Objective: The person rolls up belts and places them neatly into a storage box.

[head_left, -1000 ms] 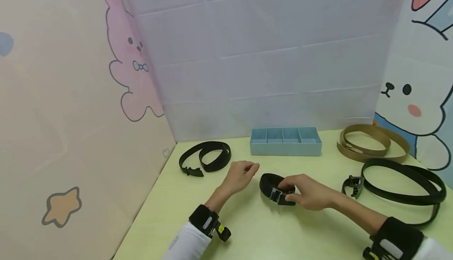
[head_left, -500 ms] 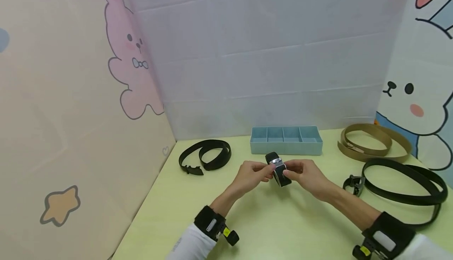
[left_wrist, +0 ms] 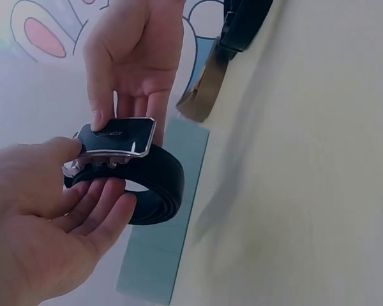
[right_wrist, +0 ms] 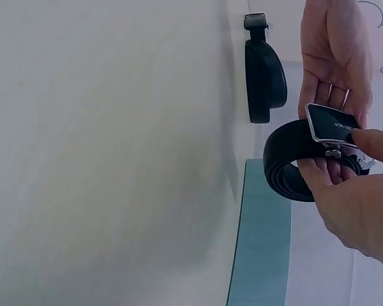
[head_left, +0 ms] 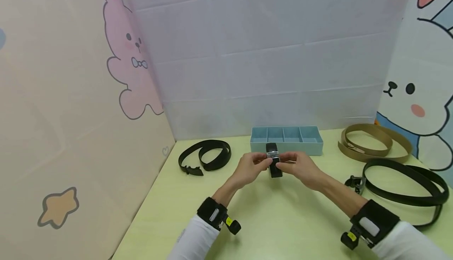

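Observation:
A black belt, wound into a tight coil, is held up in front of the blue tray. My left hand pinches it from the left, thumb on the buckle's edge and fingers under the coil. From the other side my right hand grips the same belt, its thumb on the buckle too. The buckle is a dark rectangular plate with a shiny silver rim and small lettering. In the right wrist view the layered coil hangs beside the plate.
Behind the hands stands a blue tray with several compartments, by the back wall. On the left of the table lies another black belt. A tan belt and a looped black belt lie on the right.
The right hand has lifted the coiled belt off the table, and the left hand has come over and gripped it. Both have raised it toward the tray, with the buckle turned more upright.

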Action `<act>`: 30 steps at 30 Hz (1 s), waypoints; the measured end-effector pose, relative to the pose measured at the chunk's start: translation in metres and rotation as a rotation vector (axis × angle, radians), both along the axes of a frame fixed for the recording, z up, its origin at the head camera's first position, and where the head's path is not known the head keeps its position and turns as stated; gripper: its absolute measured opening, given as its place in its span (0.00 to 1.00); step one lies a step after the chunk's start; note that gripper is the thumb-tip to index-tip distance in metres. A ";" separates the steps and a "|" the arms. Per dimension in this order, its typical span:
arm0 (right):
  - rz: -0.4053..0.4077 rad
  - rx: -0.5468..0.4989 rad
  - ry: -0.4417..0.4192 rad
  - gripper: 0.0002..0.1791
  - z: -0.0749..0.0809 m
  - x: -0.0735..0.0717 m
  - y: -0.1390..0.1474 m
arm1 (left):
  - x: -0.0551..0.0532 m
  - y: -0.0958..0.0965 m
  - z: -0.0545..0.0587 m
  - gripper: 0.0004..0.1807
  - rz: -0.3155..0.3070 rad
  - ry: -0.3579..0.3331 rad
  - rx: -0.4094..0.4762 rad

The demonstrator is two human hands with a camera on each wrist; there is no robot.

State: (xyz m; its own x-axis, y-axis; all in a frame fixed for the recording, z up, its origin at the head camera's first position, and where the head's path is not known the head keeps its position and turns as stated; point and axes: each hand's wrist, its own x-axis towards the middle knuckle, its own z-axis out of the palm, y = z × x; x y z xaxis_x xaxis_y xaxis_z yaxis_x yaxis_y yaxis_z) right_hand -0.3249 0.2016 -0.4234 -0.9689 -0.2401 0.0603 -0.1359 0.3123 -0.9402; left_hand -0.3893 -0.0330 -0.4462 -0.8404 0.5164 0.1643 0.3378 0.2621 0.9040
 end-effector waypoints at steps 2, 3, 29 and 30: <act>0.013 -0.004 -0.006 0.27 0.004 -0.009 0.001 | -0.007 0.000 0.004 0.23 -0.005 0.020 -0.024; 0.019 -0.004 -0.007 0.27 0.006 -0.013 0.002 | -0.011 0.000 0.006 0.23 -0.008 0.026 -0.035; -0.141 0.153 0.166 0.28 0.033 -0.129 -0.013 | -0.119 0.005 0.051 0.22 -0.003 0.206 -0.215; -0.150 0.162 0.186 0.28 0.030 -0.133 -0.015 | -0.122 0.006 0.049 0.22 0.011 0.210 -0.208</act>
